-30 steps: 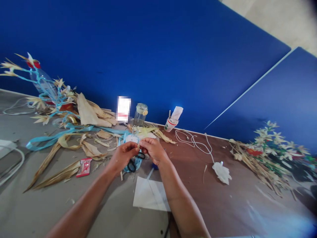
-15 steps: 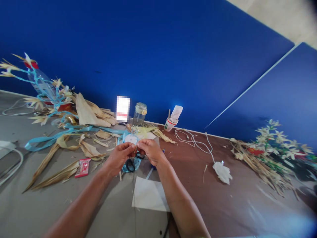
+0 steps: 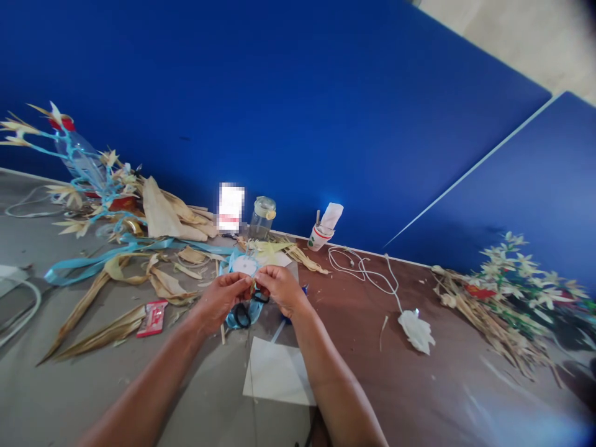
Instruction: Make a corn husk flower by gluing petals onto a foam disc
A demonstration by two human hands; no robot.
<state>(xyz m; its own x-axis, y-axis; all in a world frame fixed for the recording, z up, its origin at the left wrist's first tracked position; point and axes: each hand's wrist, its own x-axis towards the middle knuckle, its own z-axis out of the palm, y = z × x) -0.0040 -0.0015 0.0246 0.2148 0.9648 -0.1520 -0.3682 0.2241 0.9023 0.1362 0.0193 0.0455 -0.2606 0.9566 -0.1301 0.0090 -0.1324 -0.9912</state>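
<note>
My left hand [image 3: 222, 300] and my right hand [image 3: 283, 290] meet fingertip to fingertip in the middle of the view, both pinched closed. What sits between the fingers is too small and too covered to make out; a thin thread seems to hang below. Just beyond them lies a white round spool [image 3: 244, 265] on light blue ribbon [image 3: 225, 264]. Under the hands, the dark handles of a pair of scissors [image 3: 242, 315] rest on more blue material. A white sheet of paper [image 3: 279, 372] lies nearer me, between my forearms.
Dried husks [image 3: 170, 217] and a long blue ribbon [image 3: 79, 266] spread on the left, near a red packet [image 3: 151, 318]. A clear jar [image 3: 262, 218], a paper cup [image 3: 321, 238] and a white cable [image 3: 367, 270] stand or lie along the blue partition [image 3: 279, 112]. Husk flowers [image 3: 521, 267] lie at right.
Both hands stay pinched together at nearly the same spot, slightly lower in the view. The fingers have shifted a little; the whole scene has moved slightly with the head.
</note>
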